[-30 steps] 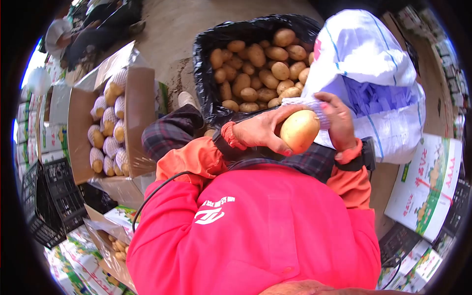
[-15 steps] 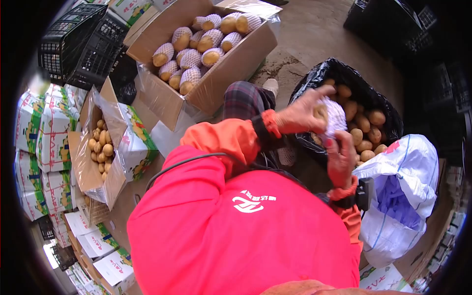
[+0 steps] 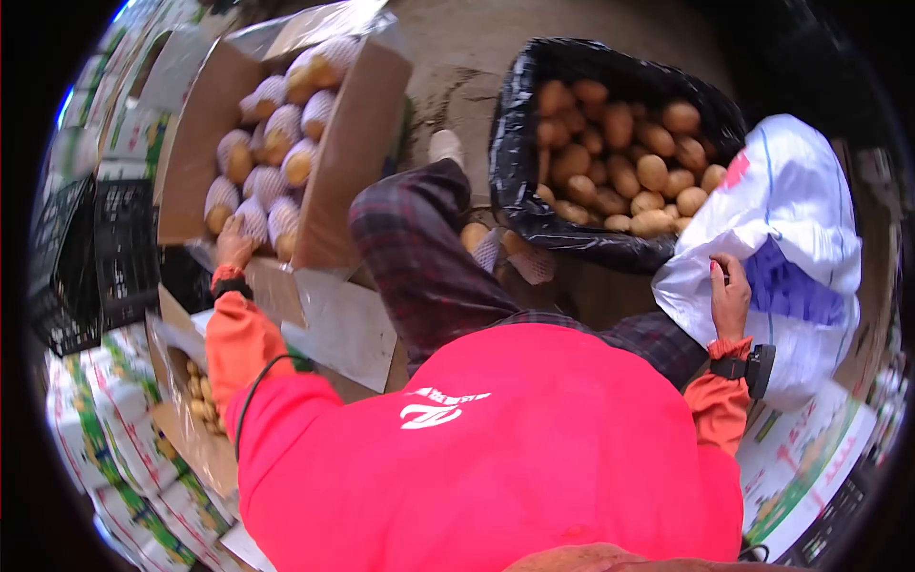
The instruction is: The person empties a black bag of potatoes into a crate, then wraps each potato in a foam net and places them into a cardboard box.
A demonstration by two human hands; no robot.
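Observation:
My left hand reaches into the near end of a cardboard box, its fingers closed against a potato in a white foam net. Several more netted potatoes lie around it in the box. On the right, my right hand is at the mouth of a white woven sack, fingers bent and loosely apart, with nothing visible in them. Purple foam nets fill the sack's opening. Bare potatoes lie in a container lined with black plastic, just left of the sack.
Two netted potatoes rest low between the box and the black-lined container, beside my leg. A smaller box of potatoes stands at left. Black crates and stacked printed cartons line the left side.
My hands have parted from the netted potato they shared over the black-lined container. The left moved left into the box; the right moved down to the sack. The view has shifted too.

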